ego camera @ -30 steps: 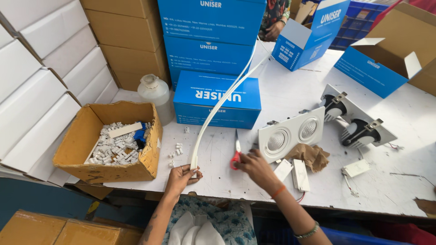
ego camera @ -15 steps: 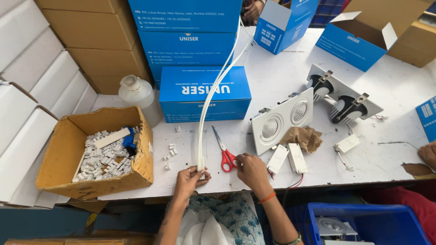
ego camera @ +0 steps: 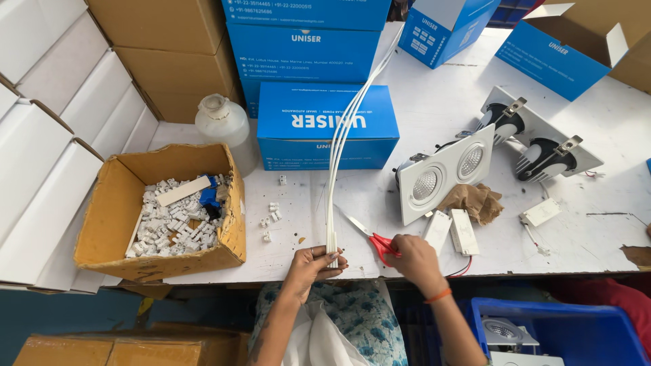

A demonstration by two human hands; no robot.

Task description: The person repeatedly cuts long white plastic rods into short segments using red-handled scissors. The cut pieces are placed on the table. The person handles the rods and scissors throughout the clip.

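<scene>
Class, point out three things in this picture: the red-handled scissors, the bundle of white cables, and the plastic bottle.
red-handled scissors (ego camera: 381,245), head view, on the red handle.
bundle of white cables (ego camera: 336,169), head view, mid-length of the strands.
plastic bottle (ego camera: 224,125), head view, on its clear body.

A white table (ego camera: 597,244) fills the view in bright, even light; cardboard cartons (ego camera: 163,47) stack toward eleven o'clock.

White cables (ego camera: 333,176), red-handled scissors (ego camera: 382,245), blue boxes (ego camera: 327,125), brown carton (ego camera: 159,210) of white connectors (ego camera: 173,224), orange wristband (ego camera: 439,296), blue-floral cloth (ego camera: 352,318).
</scene>
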